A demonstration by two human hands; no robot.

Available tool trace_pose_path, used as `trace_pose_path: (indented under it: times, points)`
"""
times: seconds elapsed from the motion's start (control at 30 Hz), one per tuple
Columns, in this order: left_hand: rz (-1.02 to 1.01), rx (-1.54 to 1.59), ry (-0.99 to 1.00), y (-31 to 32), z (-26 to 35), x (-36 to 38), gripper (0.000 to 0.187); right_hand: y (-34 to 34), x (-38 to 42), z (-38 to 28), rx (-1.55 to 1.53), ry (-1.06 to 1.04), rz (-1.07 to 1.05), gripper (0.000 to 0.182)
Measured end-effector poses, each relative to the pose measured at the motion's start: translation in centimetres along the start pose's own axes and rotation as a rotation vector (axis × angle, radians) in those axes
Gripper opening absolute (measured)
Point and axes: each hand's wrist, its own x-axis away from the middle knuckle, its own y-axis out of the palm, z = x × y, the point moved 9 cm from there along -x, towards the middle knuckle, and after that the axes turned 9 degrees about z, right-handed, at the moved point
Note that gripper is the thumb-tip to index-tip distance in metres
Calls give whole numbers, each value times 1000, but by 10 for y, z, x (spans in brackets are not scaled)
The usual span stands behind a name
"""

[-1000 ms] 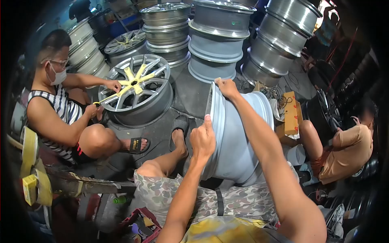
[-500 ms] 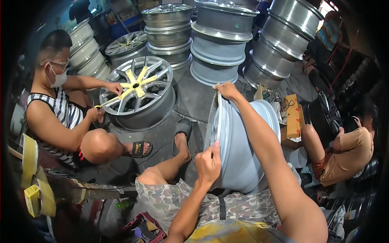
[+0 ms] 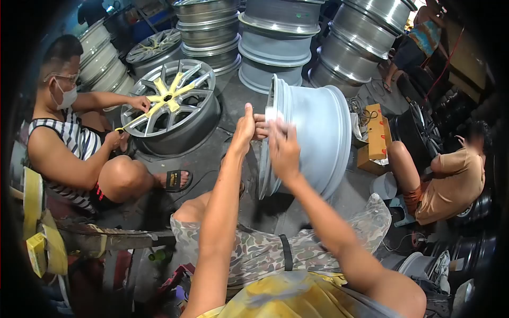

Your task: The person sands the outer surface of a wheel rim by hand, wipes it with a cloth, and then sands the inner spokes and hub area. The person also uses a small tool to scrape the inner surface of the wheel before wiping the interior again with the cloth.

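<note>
My left hand (image 3: 245,130) and right hand (image 3: 285,153) are at a blurred white piece (image 3: 272,113), can't tell if fingers clamp it, grey wheel (image 3: 321,138) at 3 o'clock.

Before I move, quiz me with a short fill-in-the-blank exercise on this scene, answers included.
1. Of the left hand and right hand, the ____ covers more of the grey wheel rim in this view.
2. The tape strips on the spoked wheel are ____ in colour.
3. The co-worker in the striped tank top wears a white face ____.

Missing words: right; yellow; mask.
</note>
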Motion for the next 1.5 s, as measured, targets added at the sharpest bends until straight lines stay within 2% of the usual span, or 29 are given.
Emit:
trace_pose_path:
  times: [0.03, 0.13, 0.17, 0.2, 0.27, 0.3, 0.33, 0.37, 0.47, 0.5, 0.57, 0.67, 0.73, 0.77, 0.83, 0.9, 1.0, 1.1, 1.17, 1.2, 1.23, 1.27, 1.3, 1.33, 1.37, 1.43, 1.5]
  points:
    - [3, -4, 0, -9, -11, -1, 83, -7, 34, -6, 28, -96, 57, 33]
    - [-49, -114, -14, -20, -58, -2, 85, -19, 121, -11, 73, -127, -152, 38]
    - [-14, -166, 25, -18, -62, 12, 85, -19, 145, -5, 95, -160, -229, 40]
    - [40, -292, 136, -16, -59, 26, 85, -25, 160, 2, 98, -156, -217, 40]
    - [145, -538, 311, -9, -51, 56, 83, -20, 183, 21, 76, -92, -396, 39]
    - [202, -653, 375, -4, -43, 73, 82, -27, 176, 26, 80, -93, -383, 39]
    - [262, -634, 516, 5, -23, 98, 79, -42, 156, 27, 106, -108, -301, 37]
    - [198, -535, 551, 2, -58, 72, 74, -59, 135, 30, 131, -125, -224, 36]
    - [223, -559, 644, 14, -74, 77, 58, -118, 32, 35, 246, -254, -10, 33]
    - [219, -560, 647, 20, -76, 74, 58, -127, -3, 44, 291, -293, 35, 31]
    - [379, -554, 698, 18, -73, 76, 57, -122, -62, 64, 412, -354, -22, 25]
    - [428, -555, 685, 13, -88, 85, 57, -82, -119, 126, 506, -445, -80, 22]
    - [469, -562, 637, 3, -113, 94, 57, -45, -145, 161, 543, -314, -244, 29]
    - [479, -562, 607, -2, -125, 101, 57, -32, -155, 163, 532, -310, -240, 29]
    - [506, -546, 628, -12, -143, 120, 58, 3, -161, 189, 571, -40, -401, 37]
    - [436, -542, 478, -18, -173, 120, 58, 26, -168, 208, 552, 28, -453, 40]
    - [468, -572, 538, -4, -143, 153, 61, 25, -162, 209, 521, 127, -551, 44]
    - [525, -625, 612, 8, -84, 172, 66, 28, -143, 204, 503, 144, -614, 46]
    - [510, -653, 728, 18, -40, 169, 70, 36, -123, 183, 423, 102, -573, 45]
    - [571, -748, 864, 28, -8, 176, 72, 32, -110, 163, 346, 68, -530, 42]
    - [501, -772, 755, 31, 2, 160, 74, 20, -97, 133, 271, 31, -484, 39]
    - [517, -811, 648, 33, 16, 152, 76, -4, -85, 95, 325, -46, -380, 35]
    - [512, -825, 624, 34, 21, 134, 77, -30, -62, 59, 380, -127, -275, 32]
    - [509, -838, 603, 34, 25, 115, 78, -48, -19, 37, 521, -343, -156, 35]
    - [509, -827, 609, 36, 31, 101, 78, -65, 21, 26, 400, -418, -199, 41]
    - [520, -861, 593, 41, 39, 73, 78, -98, 100, 16, 355, -577, -444, 43]
    - [508, -859, 589, 49, 46, 56, 77, -129, 122, 41, 452, -636, -537, 43]
